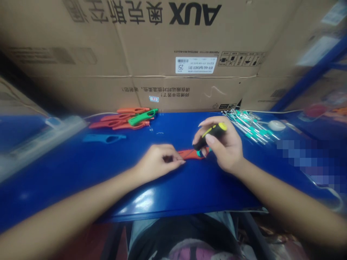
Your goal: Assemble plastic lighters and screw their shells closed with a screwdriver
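Observation:
My right hand (227,150) is closed around a screwdriver with a black and yellow handle (213,135). Its thin shaft slants down to the left, towards an orange plastic handle-shaped piece (191,154) low over the blue table. My left hand (159,159) pinches the left end of this orange piece between thumb and fingers, and the shaft's tip ends close to those fingertips. A small green part (200,153) shows at the orange piece's right end, beneath my right hand. Whether the tip touches the piece is too blurred to tell.
Several orange pieces (104,122) lie piled at the back left, a green one (143,117) on top and a blue one (104,138) in front. Metal rods with green parts (249,130) lie back right beside a white rounded object (276,125). A cardboard sheet (151,65) walls the back.

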{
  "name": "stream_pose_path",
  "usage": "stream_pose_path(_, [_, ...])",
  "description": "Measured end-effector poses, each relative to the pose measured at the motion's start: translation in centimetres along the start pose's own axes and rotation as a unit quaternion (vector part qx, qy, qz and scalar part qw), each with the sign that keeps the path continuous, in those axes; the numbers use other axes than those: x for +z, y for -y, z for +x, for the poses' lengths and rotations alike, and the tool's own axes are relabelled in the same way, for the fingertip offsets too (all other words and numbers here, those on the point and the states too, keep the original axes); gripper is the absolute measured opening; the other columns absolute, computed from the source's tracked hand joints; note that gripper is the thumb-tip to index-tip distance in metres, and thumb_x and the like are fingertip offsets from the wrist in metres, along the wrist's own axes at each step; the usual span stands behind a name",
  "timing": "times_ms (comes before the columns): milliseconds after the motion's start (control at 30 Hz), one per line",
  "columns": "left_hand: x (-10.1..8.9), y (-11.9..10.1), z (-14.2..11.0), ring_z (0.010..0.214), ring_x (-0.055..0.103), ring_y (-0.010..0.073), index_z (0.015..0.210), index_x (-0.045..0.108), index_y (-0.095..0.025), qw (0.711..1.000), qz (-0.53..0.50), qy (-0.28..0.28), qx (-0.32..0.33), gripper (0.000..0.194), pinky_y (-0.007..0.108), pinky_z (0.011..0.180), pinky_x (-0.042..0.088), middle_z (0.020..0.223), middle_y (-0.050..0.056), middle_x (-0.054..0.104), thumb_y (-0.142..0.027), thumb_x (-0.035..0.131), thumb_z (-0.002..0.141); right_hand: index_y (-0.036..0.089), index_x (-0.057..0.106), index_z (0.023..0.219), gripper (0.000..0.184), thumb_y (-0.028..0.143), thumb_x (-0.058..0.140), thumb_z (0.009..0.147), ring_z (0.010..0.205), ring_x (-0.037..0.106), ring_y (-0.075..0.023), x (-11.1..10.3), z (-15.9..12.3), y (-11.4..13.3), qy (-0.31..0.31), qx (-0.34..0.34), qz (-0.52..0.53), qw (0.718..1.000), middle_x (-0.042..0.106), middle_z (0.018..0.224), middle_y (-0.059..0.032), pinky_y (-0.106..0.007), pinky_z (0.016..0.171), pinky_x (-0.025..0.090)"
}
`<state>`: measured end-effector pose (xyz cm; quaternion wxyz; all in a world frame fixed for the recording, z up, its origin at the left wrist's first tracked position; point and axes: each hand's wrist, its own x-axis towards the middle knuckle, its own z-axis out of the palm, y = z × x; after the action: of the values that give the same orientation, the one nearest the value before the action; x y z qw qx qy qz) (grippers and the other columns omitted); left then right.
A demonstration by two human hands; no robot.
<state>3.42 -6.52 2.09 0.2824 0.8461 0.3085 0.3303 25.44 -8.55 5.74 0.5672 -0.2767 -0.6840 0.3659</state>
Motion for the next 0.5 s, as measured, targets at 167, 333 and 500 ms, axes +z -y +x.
stream_pose_path(167, [-0.10, -0.14, 0.02, 0.068, 0.068, 0.0132, 0.089, 0.079, -0.019, 0.997, -0.027, 0.061, 0.026, 0.013, 0.023, 0.061, 0.052, 0.084, 0.005, 0.075, -0.029, 0.072, 0.089, 0.032, 0.045, 0.127, 0.045, 0.025, 0.069, 0.089, 0.073, 0.069, -0.0188, 0.41, -0.51, -0.04, 0.001, -0.057, -0.053, 0.997, 0.067, 0.090, -0.0017, -0.035, 0.061, 0.059])
stream_pose_path(333, [0.00, 0.38, -0.26, 0.081, 0.071, 0.0145, 0.093, 0.078, -0.020, 0.994, -0.007, 0.083, 0.069, 0.013, 0.025, 0.076, 0.056, 0.091, 0.004, 0.076, -0.029, 0.068, 0.093, 0.033, 0.049, 0.129, 0.056, 0.020, 0.076, 0.082, 0.079, 0.072, -0.0207, 0.34, -0.73, -0.66, 0.040, -0.080, -0.076, 0.993, 0.067, 0.097, -0.0027, -0.037, 0.065, 0.062])
stream_pose_path(500, [0.04, 0.52, -0.26, 0.081, 0.069, 0.0135, 0.094, 0.076, -0.020, 0.993, 0.001, 0.090, 0.079, 0.012, 0.025, 0.075, 0.054, 0.092, 0.003, 0.075, -0.027, 0.066, 0.094, 0.035, 0.050, 0.136, 0.062, 0.015, 0.075, 0.083, 0.079, 0.073, -0.0191, 0.34, -0.73, -0.52, 0.070, -0.094, -0.048, 0.992, 0.069, 0.101, -0.0022, -0.034, 0.064, 0.062])
